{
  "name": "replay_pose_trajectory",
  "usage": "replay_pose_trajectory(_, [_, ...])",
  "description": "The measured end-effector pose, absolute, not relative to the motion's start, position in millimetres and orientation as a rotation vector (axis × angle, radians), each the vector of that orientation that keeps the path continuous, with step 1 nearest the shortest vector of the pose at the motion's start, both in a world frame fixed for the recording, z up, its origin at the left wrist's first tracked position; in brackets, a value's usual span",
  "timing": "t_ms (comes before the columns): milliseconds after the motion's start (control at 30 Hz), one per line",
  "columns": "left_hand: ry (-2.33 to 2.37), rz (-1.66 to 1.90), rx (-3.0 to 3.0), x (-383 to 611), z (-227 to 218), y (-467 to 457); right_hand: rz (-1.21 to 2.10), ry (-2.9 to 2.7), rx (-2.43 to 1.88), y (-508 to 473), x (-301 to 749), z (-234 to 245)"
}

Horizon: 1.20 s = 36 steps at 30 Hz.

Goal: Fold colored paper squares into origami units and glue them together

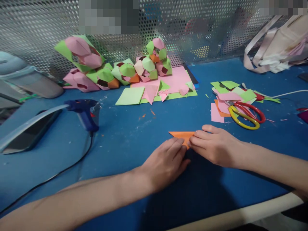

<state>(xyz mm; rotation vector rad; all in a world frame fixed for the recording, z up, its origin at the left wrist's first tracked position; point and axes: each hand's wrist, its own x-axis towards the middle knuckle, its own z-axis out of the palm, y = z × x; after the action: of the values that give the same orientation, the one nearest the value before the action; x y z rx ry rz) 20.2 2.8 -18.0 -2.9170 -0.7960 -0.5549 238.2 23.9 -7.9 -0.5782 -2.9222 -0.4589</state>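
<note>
A piece of orange paper [182, 134], folded into a triangle with its long edge facing away from me, lies on the blue table [125, 138]. My left hand [168, 160] presses its fingers on the paper's near left part. From the right, my right hand [214, 144] has its fingers closed on the right corner, which they cover. Both sets of fingertips almost meet over the middle of the paper. Beyond my right hand rest scissors [247, 114] with one red and one yellow handle, partly on loose paper pieces [218, 114] in pink, green and orange.
A blue glue gun [83, 112] with its black cord [81, 160] stands at left, near a dark phone [36, 134]. Several folded paper balls [125, 72] line the perforated metal screen [183, 32]. Pink sheets [175, 77] and light green squares [130, 95] lie before them.
</note>
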Motion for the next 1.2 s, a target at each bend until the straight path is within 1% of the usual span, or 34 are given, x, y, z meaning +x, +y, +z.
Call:
replay_pose_trajectory(200, [-0.817,-0.518,-2.794,20.3,-21.2,2.7,-0.458,-2.911,-0.587,21.9,236.0,-7.0])
replay_pose_trajectory(400, [-0.897,-0.461,-2.913,18.4,-15.8,13.8,-0.441,-2.911,-0.602,23.4,236.3,-8.5])
replay_pose_trajectory(600, [-0.954,-0.542,-2.994,11.2,-13.2,27.8,-0.388,-2.943,-0.598,22.9,237.7,-8.6])
replay_pose_trajectory(700, [-0.947,-0.5,-3.023,5.1,-12.1,40.1,-0.373,-2.926,-0.597,22.7,237.2,-7.6])
replay_pose_trajectory(800, [-1.008,-0.486,-2.997,-2.9,-10.0,54.2,-0.348,-2.922,-0.591,22.9,236.8,-6.6])
replay_pose_trajectory(900, [-1.056,-0.546,-2.939,-7.2,-6.7,59.7,-0.332,-2.911,-0.609,23.1,236.8,-5.9])
replay_pose_trajectory(1033, [-0.989,-0.637,-2.905,2.9,-2.8,39.7,-0.319,-2.911,-0.617,23.3,236.9,-7.2])
replay_pose_trajectory(1133, [-0.917,-0.497,-2.959,15.6,-6.1,14.0,-0.312,-2.906,-0.636,24.0,236.9,-10.3])
replay_pose_trajectory(1200, [-0.829,-0.492,-2.901,20.9,-11.8,0.4,-0.296,-2.889,-0.652,24.4,237.3,-12.3])
